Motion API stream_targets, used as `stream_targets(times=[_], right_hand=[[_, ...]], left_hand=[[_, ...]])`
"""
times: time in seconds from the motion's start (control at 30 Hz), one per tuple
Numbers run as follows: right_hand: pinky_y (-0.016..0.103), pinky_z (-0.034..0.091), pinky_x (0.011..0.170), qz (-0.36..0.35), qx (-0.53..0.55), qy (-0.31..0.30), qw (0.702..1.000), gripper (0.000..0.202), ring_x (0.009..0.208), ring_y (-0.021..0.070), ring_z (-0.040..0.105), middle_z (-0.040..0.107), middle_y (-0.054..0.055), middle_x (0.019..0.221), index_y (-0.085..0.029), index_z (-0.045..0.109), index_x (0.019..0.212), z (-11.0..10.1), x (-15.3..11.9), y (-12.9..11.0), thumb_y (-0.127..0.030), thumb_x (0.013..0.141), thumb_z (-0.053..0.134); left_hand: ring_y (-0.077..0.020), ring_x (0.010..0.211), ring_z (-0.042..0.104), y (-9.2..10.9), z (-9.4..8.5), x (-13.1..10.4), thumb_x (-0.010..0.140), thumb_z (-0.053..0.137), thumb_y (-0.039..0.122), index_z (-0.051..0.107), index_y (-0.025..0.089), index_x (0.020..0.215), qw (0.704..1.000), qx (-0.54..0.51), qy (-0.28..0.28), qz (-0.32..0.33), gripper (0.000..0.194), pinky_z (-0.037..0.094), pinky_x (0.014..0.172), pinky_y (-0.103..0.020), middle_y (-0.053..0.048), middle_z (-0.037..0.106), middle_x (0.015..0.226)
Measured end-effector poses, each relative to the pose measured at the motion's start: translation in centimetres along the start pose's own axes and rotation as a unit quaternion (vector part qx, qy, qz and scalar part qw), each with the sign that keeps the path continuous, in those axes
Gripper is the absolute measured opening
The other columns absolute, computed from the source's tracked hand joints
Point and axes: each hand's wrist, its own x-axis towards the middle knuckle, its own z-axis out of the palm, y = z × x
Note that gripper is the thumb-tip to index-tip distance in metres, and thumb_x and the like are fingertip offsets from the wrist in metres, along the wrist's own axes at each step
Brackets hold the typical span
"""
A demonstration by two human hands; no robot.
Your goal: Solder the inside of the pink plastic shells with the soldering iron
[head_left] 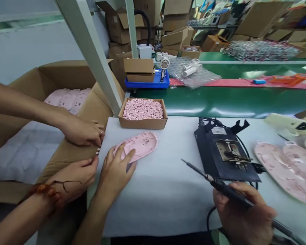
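My left hand (pixel 117 173) grips the near left end of a pink plastic shell (pixel 144 144), fingers over its inside and thumb along its lower edge. The shell lies hollow side up on the white work surface (pixel 153 204). In my right hand (pixel 244 211) is a soldering iron (pixel 219 185), its bare tip pointing up and left, apart from the shell. Beyond the iron stands a black soldering station (pixel 209 153) with a forked holder and a metal mechanism on top. Small pink parts fill a cardboard box (pixel 142 124) behind the shell.
At left, a co-worker's two hands (pixel 79 131) handle small pale pieces at the edge of a large carton (pixel 73 149) holding pink shells. More pink shells (pixel 285 166) lie at right. A slanted metal post (pixel 91 51) rises near the small box. Behind runs a green conveyor (pixel 188 102).
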Motion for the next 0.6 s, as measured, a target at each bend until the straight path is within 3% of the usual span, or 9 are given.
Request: stream_targets(times=[0.13,0.27,0.37,0.43,0.5,0.6], right_hand=[[0.033,0.061,0.051,-0.059,-0.116,-0.086,0.988,0.043,0.06,0.0216,0.07,0.073,0.006,0.075,-0.024,0.074,0.117,-0.9,1.3,-0.6,-0.059,0.093,0.068],[0.029,0.066,0.064,-0.093,-0.32,-0.193,0.923,0.033,0.07,0.0206,0.076,0.077,0.004,0.09,-0.025,0.07,0.123,-1.4,2.9,-1.6,-0.031,0.091,0.076],[0.023,0.063,0.057,-0.158,-0.353,-0.278,0.879,0.036,0.07,0.0192,0.076,0.076,0.003,0.092,-0.024,0.07,0.117,-0.1,4.5,-2.3,-0.016,0.083,0.081],[0.021,0.061,0.053,-0.211,-0.36,-0.325,0.848,0.027,0.067,0.0177,0.074,0.074,0.003,0.084,-0.02,0.07,0.11,1.1,5.6,-2.7,-0.015,0.084,0.078],[0.021,0.059,0.053,-0.25,-0.372,-0.35,0.822,0.013,0.064,0.016,0.072,0.072,0.003,0.076,-0.018,0.07,0.101,2.1,6.5,-2.9,-0.013,0.089,0.072],[0.023,0.058,0.053,-0.268,-0.369,-0.347,0.819,0.013,0.063,0.0154,0.07,0.068,0.001,0.071,-0.019,0.068,0.092,2.7,7.2,-2.7,-0.007,0.09,0.065]], left_hand=[[-0.036,0.121,0.05,2.0,-0.8,-3.9,0.091,0.066,0.024,0.069,0.035,0.128,0.998,-0.043,-0.027,0.045,0.039,0.055,0.095,-0.056,-0.006,0.053,0.148],[-0.0433,0.129,0.045,4.2,-2.0,-6.3,0.084,0.075,0.041,0.064,0.029,0.135,0.993,-0.094,-0.038,0.067,0.053,0.049,0.098,-0.066,-0.012,0.044,0.154],[-0.0488,0.141,0.034,5.1,-2.1,-4.6,0.083,0.075,0.049,0.062,0.026,0.136,0.99,-0.108,-0.028,0.088,0.06,0.035,0.111,-0.074,-0.015,0.041,0.156],[-0.0479,0.144,0.032,5.3,-1.7,-2.7,0.083,0.074,0.049,0.061,0.026,0.137,0.987,-0.109,-0.057,0.108,0.06,0.029,0.116,-0.073,-0.013,0.042,0.157],[-0.0434,0.141,0.038,5.2,-1.4,-0.9,0.083,0.074,0.047,0.06,0.027,0.138,0.979,-0.121,-0.1,0.133,0.06,0.035,0.116,-0.066,-0.011,0.045,0.155],[-0.035,0.131,0.049,5.1,-1.2,0.3,0.085,0.07,0.042,0.06,0.029,0.136,0.969,-0.138,-0.133,0.155,0.054,0.05,0.104,-0.054,-0.009,0.047,0.153]])
